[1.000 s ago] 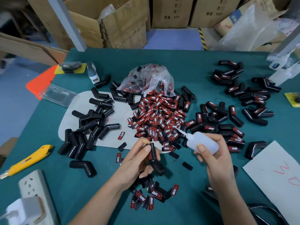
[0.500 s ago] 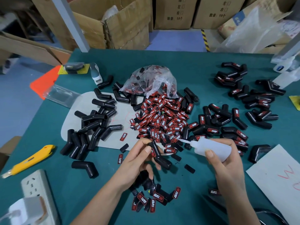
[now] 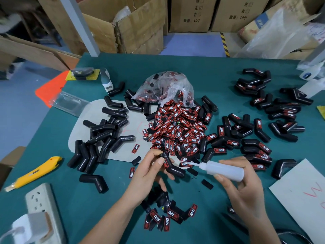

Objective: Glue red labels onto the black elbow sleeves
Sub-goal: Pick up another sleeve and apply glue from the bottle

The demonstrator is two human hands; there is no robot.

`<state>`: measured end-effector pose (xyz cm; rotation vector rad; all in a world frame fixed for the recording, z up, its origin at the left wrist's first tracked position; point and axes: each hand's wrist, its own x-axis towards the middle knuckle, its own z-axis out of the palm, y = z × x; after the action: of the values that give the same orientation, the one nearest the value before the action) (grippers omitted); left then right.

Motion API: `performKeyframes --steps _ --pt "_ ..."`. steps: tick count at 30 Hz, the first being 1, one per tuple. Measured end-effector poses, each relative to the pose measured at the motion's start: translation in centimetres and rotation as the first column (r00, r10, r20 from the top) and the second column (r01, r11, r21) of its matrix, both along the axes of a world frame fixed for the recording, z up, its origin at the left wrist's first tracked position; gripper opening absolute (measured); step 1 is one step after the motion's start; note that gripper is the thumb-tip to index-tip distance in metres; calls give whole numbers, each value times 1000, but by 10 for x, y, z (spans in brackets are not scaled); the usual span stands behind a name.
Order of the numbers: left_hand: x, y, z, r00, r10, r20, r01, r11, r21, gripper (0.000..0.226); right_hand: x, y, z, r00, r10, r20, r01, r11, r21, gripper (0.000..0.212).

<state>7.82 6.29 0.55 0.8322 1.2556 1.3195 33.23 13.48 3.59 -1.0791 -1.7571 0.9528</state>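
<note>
Near the front edge of the green table (image 3: 202, 67), we hold one black elbow sleeve (image 3: 171, 167) in our left hand (image 3: 149, 173). The thumb and the curled fingers pinch its upper leg, and a red label (image 3: 165, 163) already sits on this leg, partly hidden under the thumb. The lower leg is free and points down and to the right, toward our right hand (image 3: 244, 187).

Our right hand is wrapped around the white glue bottle (image 3: 223, 170), with the fingers curled on its body. The bottle lies almost flat and its long axis goes from right to left. The thin nozzle ends just beside the sleeve, a little above the free leg, but we cannot tell if it touches.

So the sleeve lies to the left of the nozzle, and the right hand is the nearer one for any glue. We judge that the next move is small: either the nozzle goes a bit more left, or the left hand turns the sleeve toward it. The pile of loose labels (image 3: 177, 131) is just behind both hands.
</note>
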Motion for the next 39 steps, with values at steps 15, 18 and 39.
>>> performKeyframes --steps 15,18,39 --pt "2 -1 4 994 -13 -113 14 1000 12 23 -1 0 -5 997 16 69 -21 997 77 36" --pt "2 -2 3 989 -18 -147 20 1000 12 23 -1 0 -4 997 22 74 -28 995 91 37" --pt "-3 -3 -4 956 -43 -292 44 999 -1 14 -1 0 -2 994 22 104 -39 984 175 45"
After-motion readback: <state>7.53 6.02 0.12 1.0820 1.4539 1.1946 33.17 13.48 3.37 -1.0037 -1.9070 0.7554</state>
